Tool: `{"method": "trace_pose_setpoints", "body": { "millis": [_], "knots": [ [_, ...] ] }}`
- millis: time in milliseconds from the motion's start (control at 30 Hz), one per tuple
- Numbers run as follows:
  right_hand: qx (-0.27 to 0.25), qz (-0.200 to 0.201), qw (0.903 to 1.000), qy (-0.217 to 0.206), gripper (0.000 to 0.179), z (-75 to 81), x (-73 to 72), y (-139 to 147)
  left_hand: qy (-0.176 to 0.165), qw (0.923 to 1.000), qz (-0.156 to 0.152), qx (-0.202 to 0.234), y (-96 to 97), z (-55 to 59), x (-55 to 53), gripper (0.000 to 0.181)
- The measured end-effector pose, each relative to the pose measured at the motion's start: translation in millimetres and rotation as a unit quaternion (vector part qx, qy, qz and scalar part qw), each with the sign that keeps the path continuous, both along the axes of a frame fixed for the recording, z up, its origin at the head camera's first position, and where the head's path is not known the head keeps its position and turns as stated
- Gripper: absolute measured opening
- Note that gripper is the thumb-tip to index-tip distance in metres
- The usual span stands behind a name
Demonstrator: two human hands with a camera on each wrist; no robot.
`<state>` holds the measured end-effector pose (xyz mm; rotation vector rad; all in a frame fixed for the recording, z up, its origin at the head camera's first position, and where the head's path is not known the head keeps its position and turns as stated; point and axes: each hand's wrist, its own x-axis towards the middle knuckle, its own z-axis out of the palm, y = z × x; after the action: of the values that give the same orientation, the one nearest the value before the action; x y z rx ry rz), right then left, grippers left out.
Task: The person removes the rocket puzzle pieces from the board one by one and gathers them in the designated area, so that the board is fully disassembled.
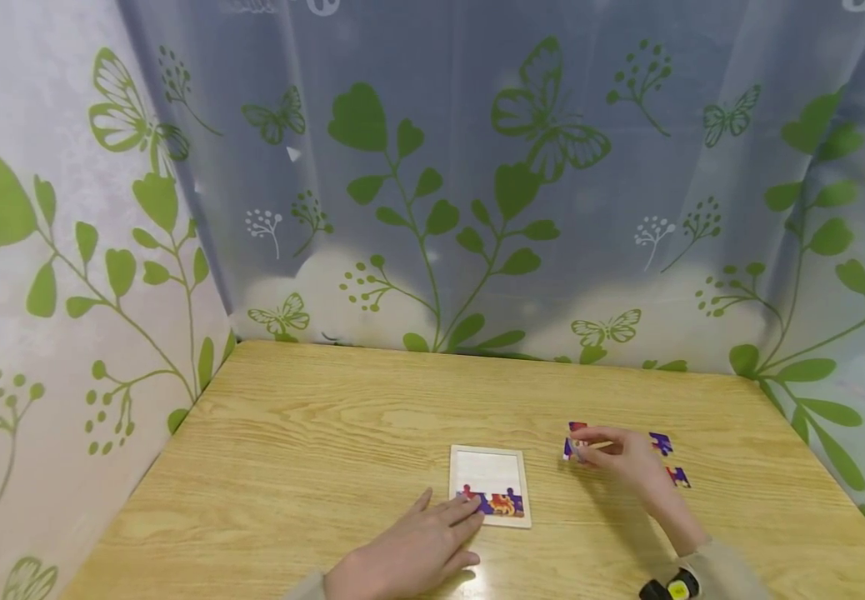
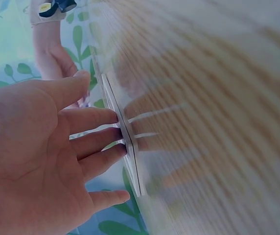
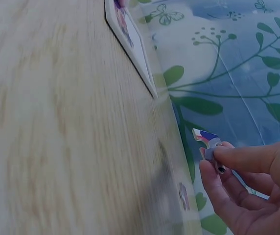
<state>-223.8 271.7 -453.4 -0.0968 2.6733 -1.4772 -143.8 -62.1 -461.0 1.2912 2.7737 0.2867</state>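
you pinched a puzzle piece point(image 3: 207, 137) in your right hand point(image 1: 627, 461), above the desk point(image 1: 290, 433) and right of the tray point(image 1: 488, 468); your left hand point(image 1: 417, 546), fingers spread, touched the tray's near end. a loose pinch might have dropped the piece; a left-hand slip might have skewed the tray. around the wood-grained desk hung butterfly-printed curtains point(image 1: 447, 167).

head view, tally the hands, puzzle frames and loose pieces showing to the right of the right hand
Hands (left hand, right hand): 2
Puzzle frame: 1
Loose pieces (farther piece, nearer piece): 2
Total: 5
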Motion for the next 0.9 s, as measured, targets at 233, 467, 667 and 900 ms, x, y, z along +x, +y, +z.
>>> {"method": "trace_pose_setpoints", "body": {
  "millis": [233, 467, 667, 900],
  "knots": [
    [0.058, 0.012, 0.9981, 0.017, 0.025, -5.7, -3.1, 14.5, 0.014, 0.9999, 0.004, -0.007, 0.2, 0.5, 1.9, 0.055],
    [0.109, 0.022, 0.9933, 0.032, 0.021, -12.3, -7.3, 17.6, 0.011, 0.9999, 0.002, -0.004, 0.1, -1.1, 0.7, 0.055],
    [0.145, 0.022, 0.9884, 0.038, 0.018, -12.2, -10.0, 15.5, 0.011, 0.9999, -0.003, 0.001, -0.6, -1.5, -0.9, 0.054],
    [0.180, 0.025, 0.9821, 0.052, 0.019, -10.9, -10.4, 15.6, 0.005, 1.0000, -0.001, 0.006, -1.1, 0.9, -1.0, 0.053]
  ]
}}
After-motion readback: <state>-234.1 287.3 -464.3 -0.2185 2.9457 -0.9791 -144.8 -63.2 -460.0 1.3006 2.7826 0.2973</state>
